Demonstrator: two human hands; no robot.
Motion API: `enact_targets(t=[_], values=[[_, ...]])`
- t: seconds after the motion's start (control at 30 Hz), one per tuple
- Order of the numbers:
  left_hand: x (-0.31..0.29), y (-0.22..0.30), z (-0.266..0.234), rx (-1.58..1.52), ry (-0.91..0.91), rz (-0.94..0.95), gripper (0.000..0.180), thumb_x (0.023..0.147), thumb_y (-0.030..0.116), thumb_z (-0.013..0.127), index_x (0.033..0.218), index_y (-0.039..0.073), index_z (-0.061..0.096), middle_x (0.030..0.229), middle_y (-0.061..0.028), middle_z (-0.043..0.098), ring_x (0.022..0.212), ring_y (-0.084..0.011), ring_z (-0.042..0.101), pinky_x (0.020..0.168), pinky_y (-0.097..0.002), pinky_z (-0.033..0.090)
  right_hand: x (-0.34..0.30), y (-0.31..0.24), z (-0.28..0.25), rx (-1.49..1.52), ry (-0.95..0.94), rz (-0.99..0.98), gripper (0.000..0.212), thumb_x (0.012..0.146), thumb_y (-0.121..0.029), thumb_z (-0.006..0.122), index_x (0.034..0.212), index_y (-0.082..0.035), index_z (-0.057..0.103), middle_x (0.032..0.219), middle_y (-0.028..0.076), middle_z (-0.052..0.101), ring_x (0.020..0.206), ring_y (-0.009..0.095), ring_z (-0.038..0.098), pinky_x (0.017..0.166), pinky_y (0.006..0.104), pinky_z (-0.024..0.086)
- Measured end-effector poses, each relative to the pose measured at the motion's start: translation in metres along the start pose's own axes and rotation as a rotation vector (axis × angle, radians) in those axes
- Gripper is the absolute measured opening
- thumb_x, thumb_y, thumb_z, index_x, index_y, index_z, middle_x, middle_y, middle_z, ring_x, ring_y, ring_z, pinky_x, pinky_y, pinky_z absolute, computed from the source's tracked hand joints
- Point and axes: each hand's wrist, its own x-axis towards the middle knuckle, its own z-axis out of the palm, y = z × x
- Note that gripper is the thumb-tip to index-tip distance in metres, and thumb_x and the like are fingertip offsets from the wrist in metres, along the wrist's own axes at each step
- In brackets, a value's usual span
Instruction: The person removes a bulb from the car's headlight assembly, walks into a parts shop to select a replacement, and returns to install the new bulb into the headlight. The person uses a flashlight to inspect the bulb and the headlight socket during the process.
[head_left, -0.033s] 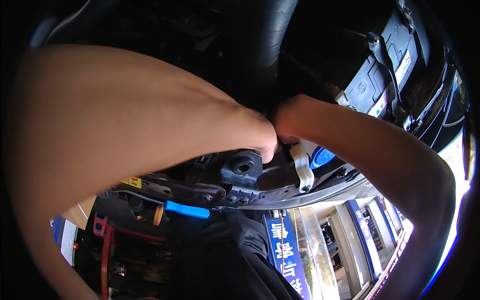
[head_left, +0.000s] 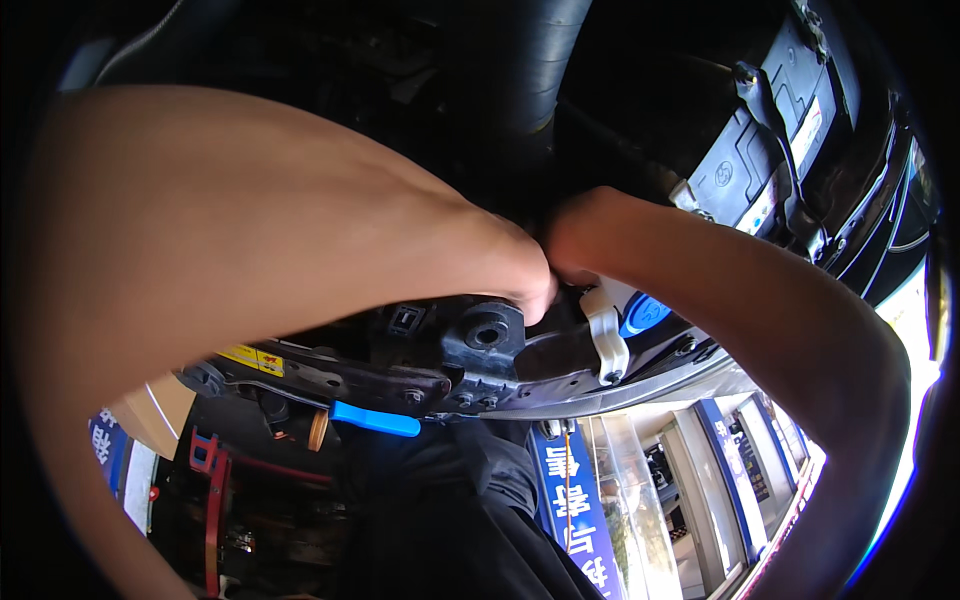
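The left hand [head_left: 525, 272] and right hand [head_left: 587, 235] are held close together — what is gripped cannot be told. Below them, a black bracket [head_left: 484, 354] and a blue cap [head_left: 645, 315] are seen.

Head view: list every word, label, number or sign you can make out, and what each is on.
I won't copy wording, so only the places:
Blue sign, lower centre: large white characters, clear enough to read.
Blue panel, lower left: white characters, partly hidden.
Yellow label on the front frame: print too small.
Blue cap: raised mark, unclear.
Grey case: round emblem, unclear.
White label on that case: too small.
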Motion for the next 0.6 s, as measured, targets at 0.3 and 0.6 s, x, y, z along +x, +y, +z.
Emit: enact_targets(t=[0.3, 0.6], values=[[-0.013, -0.003, 0.004, -0.266, 0.136, -0.192, 0.039, 0.107, 0.024, 0.051, 0.109, -0.007, 0.075, 0.111, -0.025, 0.074, 0.104, -0.0362, 0.07, 0.092, -0.0472, 0.054, -0.002, 0.008, 0.001, -0.018, 0.091, 0.027, 0.027, 0.077, -0.017, 0.085, 0.104, -0.014, 0.084, 0.103, 0.011, 0.08, 0.099, 0.029, 0.077, 0.083, 0.0425, 0.061], [-0.03, 0.0, 0.001, -0.661, 0.177, -0.337, 0.047, 0.111, 0.032, 0.048, 0.129, -0.007, 0.068, 0.135, -0.0246, 0.068, 0.124, -0.0359, 0.064, 0.104, -0.0469, 0.049, -0.014, 0.001, -0.01, -0.125, 0.236, 0.08, 0.027, 0.075, -0.018, 0.087, 0.102, -0.016, 0.085, 0.101, 0.01, 0.081, 0.097, 0.029, 0.077, 0.08, 0.0434, 0.061]])
